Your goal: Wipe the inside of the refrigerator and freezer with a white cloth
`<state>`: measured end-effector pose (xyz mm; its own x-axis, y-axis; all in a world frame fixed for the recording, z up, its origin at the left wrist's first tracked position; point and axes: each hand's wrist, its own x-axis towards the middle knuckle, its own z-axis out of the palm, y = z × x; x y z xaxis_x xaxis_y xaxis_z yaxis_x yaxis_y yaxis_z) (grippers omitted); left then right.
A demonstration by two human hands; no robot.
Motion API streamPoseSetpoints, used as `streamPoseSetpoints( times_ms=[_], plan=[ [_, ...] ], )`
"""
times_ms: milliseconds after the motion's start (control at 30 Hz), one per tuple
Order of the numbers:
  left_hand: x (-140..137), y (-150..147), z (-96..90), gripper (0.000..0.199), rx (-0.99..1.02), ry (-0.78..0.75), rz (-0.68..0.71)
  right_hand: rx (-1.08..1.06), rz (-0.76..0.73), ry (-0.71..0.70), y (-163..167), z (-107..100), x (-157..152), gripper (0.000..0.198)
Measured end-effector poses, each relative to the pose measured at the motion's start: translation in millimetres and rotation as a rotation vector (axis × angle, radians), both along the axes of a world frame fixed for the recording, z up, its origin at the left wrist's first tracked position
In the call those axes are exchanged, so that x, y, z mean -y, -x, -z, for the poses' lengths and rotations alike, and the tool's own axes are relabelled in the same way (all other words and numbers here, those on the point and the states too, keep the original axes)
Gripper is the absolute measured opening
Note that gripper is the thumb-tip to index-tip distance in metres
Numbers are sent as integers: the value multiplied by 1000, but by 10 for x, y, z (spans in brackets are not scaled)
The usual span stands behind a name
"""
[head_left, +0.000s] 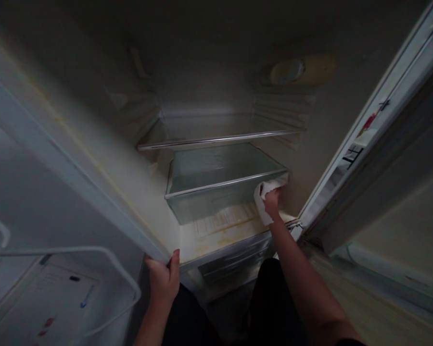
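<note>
My right hand (pixel 273 199) is closed on a white cloth (pixel 262 207), possibly a paper towel, inside an open refrigerator. The cloth lies against the right end of the clear drawer (pixel 209 204), close to the inner side wall. Below on the left, my left hand (pixel 164 278) grips the front edge of the refrigerator's left wall (pixel 155 251), its thumb pointing up on the inner side. Yellowish stains mark the refrigerator floor (pixel 223 236) in front of the drawer.
A glass shelf (pixel 220 140) spans the compartment above the drawer. A yellowish cylindrical fixture (pixel 303 69) juts from the right wall. The open refrigerator door (pixel 400 206) stands on the right. At lower left, a white cable (pixel 122 269) loops before a white box (pixel 54 293).
</note>
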<state>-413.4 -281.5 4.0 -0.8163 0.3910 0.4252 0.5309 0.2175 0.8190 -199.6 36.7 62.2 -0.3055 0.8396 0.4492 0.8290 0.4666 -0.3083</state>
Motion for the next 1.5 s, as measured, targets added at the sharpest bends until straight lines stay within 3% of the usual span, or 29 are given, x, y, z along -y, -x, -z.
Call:
streamPoseSetpoints(
  times_ms=[133,333,467,533,633,767,867,967,1133,1500],
  plan=[
    [-12,-41,-48,62,-7,-4,-7,223,-38,150,385,216,771,70],
    [-12,-33,-58,57,-15,4,-3,208,-565,214,878,186,1868,77],
    [-20,-30,-67,59,-13,32,-23,147,-827,100,993,179,2200,67],
    [-30,-36,-91,58,-27,50,-61,132,-877,70,931,202,2158,66],
    [-54,-45,-123,54,-72,47,-131,122,-858,78,698,242,1859,67],
    [-132,-60,-79,54,-92,-9,-195,48,-635,119,204,300,1213,62],
    [-235,-69,30,60,-70,-74,-320,4,-436,98,-184,343,753,55],
    [-318,-72,154,65,-60,-117,-411,-9,-287,44,-429,380,492,46],
    [-332,-85,298,65,-102,-146,-428,-28,-201,-21,-459,424,470,44],
    [-281,-14,464,61,-121,-126,-464,-30,-191,-45,-427,433,491,43]
  ],
)
